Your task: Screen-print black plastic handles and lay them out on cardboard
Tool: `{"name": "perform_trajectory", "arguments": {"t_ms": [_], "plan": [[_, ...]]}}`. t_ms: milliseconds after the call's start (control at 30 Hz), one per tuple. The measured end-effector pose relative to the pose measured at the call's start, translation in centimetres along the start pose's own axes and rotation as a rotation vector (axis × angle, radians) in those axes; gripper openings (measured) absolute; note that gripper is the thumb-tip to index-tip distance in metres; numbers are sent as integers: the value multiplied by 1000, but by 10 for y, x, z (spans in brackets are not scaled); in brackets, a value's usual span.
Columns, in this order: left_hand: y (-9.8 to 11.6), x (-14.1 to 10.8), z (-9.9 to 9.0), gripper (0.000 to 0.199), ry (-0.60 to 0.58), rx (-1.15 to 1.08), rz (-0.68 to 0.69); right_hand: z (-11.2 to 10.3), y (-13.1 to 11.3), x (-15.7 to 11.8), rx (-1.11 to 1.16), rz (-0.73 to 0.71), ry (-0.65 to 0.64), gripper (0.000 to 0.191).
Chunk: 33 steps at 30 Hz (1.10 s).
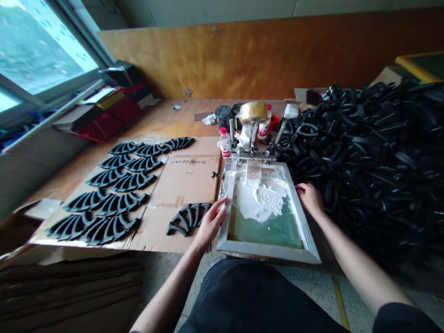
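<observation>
A screen-printing frame with a pale metal border lies in front of me, its near end towards my lap. Thick white paste covers the upper part of its green mesh. My left hand is at the frame's left edge, fingers stretched out and tips against the border. Beside it, a short row of curved black plastic parts lies on cardboard. My right hand is by the frame's right edge, near the heap of black parts, its fingers curled together; what they hold, if anything, is hidden.
Fanned rows of black parts cover the cardboard at left. A large heap of black parts fills the right. Behind the frame are a metal clamp, a tape roll, a red-capped bottle and a dark tub.
</observation>
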State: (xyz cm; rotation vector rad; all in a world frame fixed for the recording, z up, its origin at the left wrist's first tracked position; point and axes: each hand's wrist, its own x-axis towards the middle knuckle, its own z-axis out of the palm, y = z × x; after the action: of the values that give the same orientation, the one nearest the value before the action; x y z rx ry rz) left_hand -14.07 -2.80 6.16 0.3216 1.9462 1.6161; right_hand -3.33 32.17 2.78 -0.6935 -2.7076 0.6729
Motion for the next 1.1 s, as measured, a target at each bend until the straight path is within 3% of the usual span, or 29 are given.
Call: {"name": "perform_trajectory", "arguments": {"t_ms": [100, 200, 267, 333, 400, 533, 600, 700, 800, 867, 1000, 1100], "plan": [[-45, 9, 7, 70, 12, 83, -69, -3, -25, 22, -14, -118, 150, 37], [-69, 20, 11, 67, 47, 192, -74, 14, -80, 40, -58, -365, 77, 56], [-74, 23, 11, 64, 42, 222, -75, 28, -109, 45, -102, -406, -69, 40], [-74, 24, 10, 62, 35, 232, -74, 38, -123, 39, -131, -404, -196, 19], [-73, 24, 9, 61, 42, 227, -76, 42, -123, 23, -149, -451, -268, 6], [-73, 23, 10, 60, 67, 206, -91, 30, -108, -16, -143, -739, -400, 23], [-73, 24, 11, 60, 77, 191, -97, 20, -105, -23, -132, -841, -485, 27], [-72, 24, 11, 59, 79, 178, -98, 15, -108, -15, -123, -806, -526, 24], [-69, 23, 10, 59, 69, 177, -96, 25, -112, -11, -93, -726, -388, 21], [-67, 22, 10, 59, 69, 176, -98, 32, -108, -19, -82, -751, -318, 24], [-64, 20, 10, 60, 72, 156, -114, 30, -100, -36, -70, -801, -379, 25], [-60, 19, 9, 61, 48, 137, -119, 25, -108, -16, -64, -693, -333, 18]]}}
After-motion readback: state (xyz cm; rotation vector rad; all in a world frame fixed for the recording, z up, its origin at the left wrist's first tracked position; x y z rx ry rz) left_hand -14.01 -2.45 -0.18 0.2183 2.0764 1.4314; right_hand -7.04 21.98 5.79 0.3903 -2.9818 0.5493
